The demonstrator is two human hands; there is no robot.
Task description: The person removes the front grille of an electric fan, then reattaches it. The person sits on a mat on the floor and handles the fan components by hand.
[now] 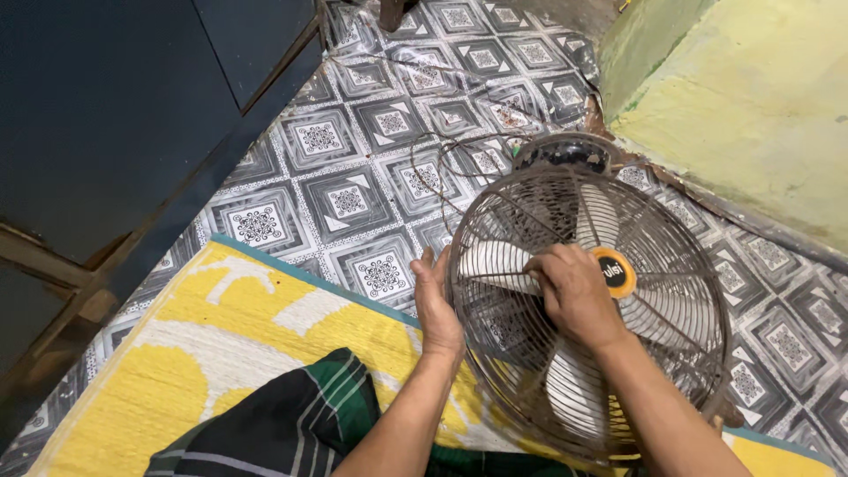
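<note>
The table fan [587, 296] lies face-up on the patterned floor [353, 194], its wire guard rusted, blades pale and dusty. My left hand [437, 305] rests open against its rim; my right hand [574, 291] has its fingers curled gripping the grille.

Old table fan [587, 296] lying face-up on the patterned floor, half on the yellow mat; rusty round wire grille, pale blades, orange-ringed black hub cap.

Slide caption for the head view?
Left hand steadies fan grille rim, right hand rests on its front, above patterned floor.
</note>
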